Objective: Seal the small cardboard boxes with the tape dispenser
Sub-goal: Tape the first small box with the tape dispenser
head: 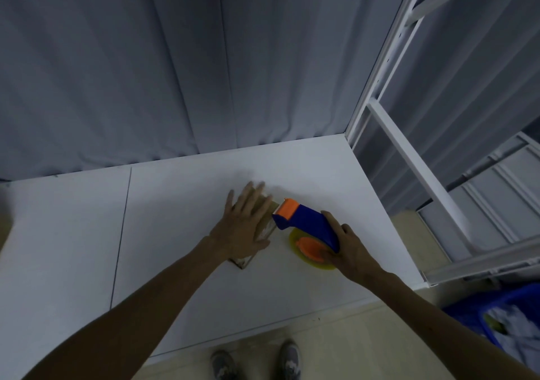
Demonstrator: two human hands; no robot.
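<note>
A small cardboard box (266, 225) lies on the white table (181, 204), mostly hidden under my left hand (244, 225), which presses flat on its top with fingers spread. My right hand (347, 248) grips the handle of a blue and orange tape dispenser (304, 225) just right of the box. Its orange front end touches the box's far right corner. A yellowish tape roll (295, 239) shows under the dispenser.
A grey curtain (175, 73) hangs behind the table. A white metal rack (409, 160) stands at the right. A blue bin (473, 315) with white items sits on the floor at lower right. My shoes (257, 362) show below the table's front edge.
</note>
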